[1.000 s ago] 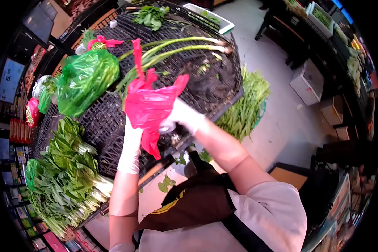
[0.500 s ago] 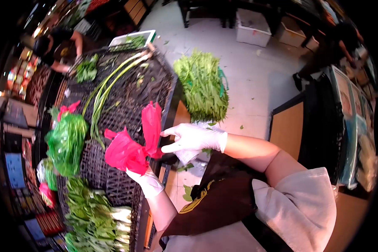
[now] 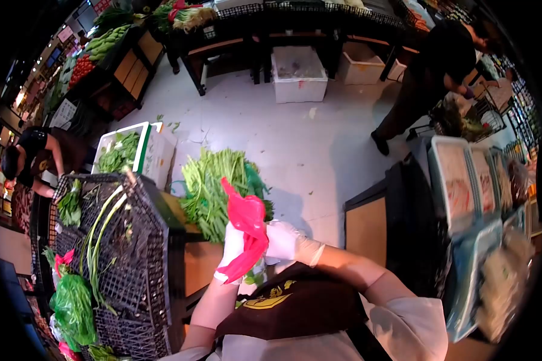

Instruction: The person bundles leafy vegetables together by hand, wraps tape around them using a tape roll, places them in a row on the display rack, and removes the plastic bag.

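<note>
A crumpled pink plastic bag [image 3: 247,219] is held in front of my apron. White-gloved, my left hand [image 3: 232,246] is closed on the bag from the left side. My right hand [image 3: 283,240], also gloved, is closed against the bag's right edge, its fingertips partly hidden. Just beyond the hands, a large bundle of leafy greens [image 3: 214,192] stands low near the floor. To the left, long green onions [image 3: 96,240] lie on the black crate display [image 3: 135,259], near a green plastic bag [image 3: 73,310].
At the far left a person [image 3: 39,150] reaches to the display. Another person [image 3: 430,72] stands at the upper right by a cart. A foam box of greens [image 3: 153,156] is beyond the display. Trays [image 3: 454,186] stand at right. White bins [image 3: 299,87] sit ahead.
The view has swung right, so the display now appears farther left. My right hand, whose fingers were spread beside the bag half a second ago, has come in against it.
</note>
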`<state>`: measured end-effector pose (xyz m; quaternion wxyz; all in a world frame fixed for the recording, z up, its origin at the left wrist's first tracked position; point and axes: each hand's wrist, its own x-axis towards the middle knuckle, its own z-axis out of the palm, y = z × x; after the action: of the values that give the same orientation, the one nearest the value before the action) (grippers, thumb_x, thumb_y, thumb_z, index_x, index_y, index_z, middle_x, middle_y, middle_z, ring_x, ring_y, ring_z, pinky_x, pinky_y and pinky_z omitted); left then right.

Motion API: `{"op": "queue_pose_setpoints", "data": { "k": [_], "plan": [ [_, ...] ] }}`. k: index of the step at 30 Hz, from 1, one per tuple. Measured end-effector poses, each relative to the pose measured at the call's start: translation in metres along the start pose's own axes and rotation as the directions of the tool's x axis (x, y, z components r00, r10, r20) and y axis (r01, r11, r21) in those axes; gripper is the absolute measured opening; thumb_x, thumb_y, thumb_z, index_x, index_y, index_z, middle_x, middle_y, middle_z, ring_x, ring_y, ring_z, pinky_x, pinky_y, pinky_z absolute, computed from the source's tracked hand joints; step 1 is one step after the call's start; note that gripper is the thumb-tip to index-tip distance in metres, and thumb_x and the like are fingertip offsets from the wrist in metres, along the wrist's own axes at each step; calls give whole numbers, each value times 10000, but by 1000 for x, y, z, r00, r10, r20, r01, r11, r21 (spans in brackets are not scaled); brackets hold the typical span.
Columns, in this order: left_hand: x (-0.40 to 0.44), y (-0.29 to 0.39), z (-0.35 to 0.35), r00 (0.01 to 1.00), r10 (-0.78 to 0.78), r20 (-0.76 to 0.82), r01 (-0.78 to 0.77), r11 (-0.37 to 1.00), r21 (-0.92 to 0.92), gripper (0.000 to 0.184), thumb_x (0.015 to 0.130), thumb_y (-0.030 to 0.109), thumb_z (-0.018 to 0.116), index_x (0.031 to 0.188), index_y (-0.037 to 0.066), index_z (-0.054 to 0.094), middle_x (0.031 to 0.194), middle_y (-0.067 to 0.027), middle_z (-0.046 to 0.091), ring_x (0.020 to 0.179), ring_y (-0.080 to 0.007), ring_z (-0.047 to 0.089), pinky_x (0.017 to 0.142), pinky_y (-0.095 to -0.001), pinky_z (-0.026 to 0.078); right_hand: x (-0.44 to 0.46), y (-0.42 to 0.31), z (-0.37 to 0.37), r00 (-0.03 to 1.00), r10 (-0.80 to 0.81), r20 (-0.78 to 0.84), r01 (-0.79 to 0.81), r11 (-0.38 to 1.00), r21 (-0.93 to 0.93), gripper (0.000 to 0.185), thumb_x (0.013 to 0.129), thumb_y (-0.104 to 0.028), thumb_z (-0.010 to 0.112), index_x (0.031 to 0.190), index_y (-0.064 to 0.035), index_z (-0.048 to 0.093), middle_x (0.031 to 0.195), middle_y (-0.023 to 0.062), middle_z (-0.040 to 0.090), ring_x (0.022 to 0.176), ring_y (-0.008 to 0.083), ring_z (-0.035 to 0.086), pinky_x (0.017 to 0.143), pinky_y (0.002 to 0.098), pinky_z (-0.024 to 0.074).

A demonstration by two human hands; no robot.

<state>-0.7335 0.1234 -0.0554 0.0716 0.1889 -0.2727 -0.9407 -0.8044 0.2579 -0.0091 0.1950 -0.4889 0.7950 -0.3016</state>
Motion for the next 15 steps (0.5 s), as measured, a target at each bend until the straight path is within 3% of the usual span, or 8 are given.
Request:
{"op": "queue_pose_setpoints", "data": {
  "k": [1, 4, 5, 6, 8, 11, 12, 15],
  "plan": [
    [21, 1, 41, 996, -83, 5, 83, 981, -178, 166, 960, 178, 508, 1072, 75, 572, 884, -13, 609, 770, -120, 594, 669, -263, 502, 4, 19, -16, 999, 25, -46, -28, 997, -77, 246, 724, -229, 645, 882, -44, 604, 779, 192, 646, 710, 391, 630, 672, 456, 520],
    [85, -6, 64, 997, -51, 52, 31, 943, 332, 205, 919, 79, 554, 1121, 45, 557, 927, -22, 618, 788, -113, 599, 685, -264, 507, 26, 77, -56, 982, -69, -176, 38, 983, -178, 447, 719, -240, 655, 1101, -34, 546, 694, 186, 625, 676, 353, 635, 634, 452, 510],
    [98, -1, 83, 996, -67, 61, 36, 913, 407, 250, 906, 50, 563, 1154, 33, 542, 949, -26, 623, 806, -114, 605, 693, -266, 511, 34, 98, -65, 987, -40, -153, 16, 987, -157, 395, 723, -244, 656, 1048, -33, 578, 737, 185, 629, 705, 352, 628, 650, 458, 503],
    [110, 3, 101, 989, -115, -93, 143, 907, 397, 350, 900, 57, 562, 1238, 15, 480, 1045, -52, 612, 884, -140, 612, 772, -279, 511, 44, 116, -75, 985, 12, -173, -30, 994, -103, 345, 727, -243, 652, 992, -28, 598, 752, 186, 630, 716, 361, 624, 657, 462, 498],
    [141, 14, 109, 990, -138, 8, 125, 917, 380, 420, 909, 117, 552, 1299, 13, 435, 1140, -71, 591, 1010, -140, 590, 876, -278, 476, 69, 138, -95, 947, 71, -314, -54, 997, 64, 248, 742, -240, 645, 835, -11, 626, 773, 189, 630, 751, 399, 608, 669, 472, 482],
    [197, 35, 107, 973, -228, -32, 228, 939, 259, 492, 925, 176, 550, 1352, -4, 384, 1207, -91, 562, 1079, -152, 559, 954, -300, 440, 116, 169, -130, 962, 118, -246, -86, 987, 136, 249, 758, -247, 634, 835, -10, 629, 808, 210, 631, 805, 424, 593, 686, 463, 482],
    [211, 46, 108, 964, -226, -140, 259, 917, 304, 499, 940, 203, 544, 1361, -11, 382, 1229, -102, 553, 1108, -166, 552, 971, -301, 433, 135, 203, -121, 971, 155, -184, -106, 962, 250, 251, 775, -209, 633, 926, -8, 637, 835, 196, 660, 813, 360, 640, 715, 417, 499],
    [270, 83, 79, 969, -234, -83, 245, 857, 454, 573, 940, 339, 565, 1362, -10, 393, 1260, -126, 535, 1115, -186, 567, 911, -327, 482, 203, 246, -159, 924, 367, 105, -367, 782, 504, 304, 786, -187, 677, 1039, -24, 636, 909, 142, 689, 840, 235, 661, 754, 358, 510]
  ]
}}
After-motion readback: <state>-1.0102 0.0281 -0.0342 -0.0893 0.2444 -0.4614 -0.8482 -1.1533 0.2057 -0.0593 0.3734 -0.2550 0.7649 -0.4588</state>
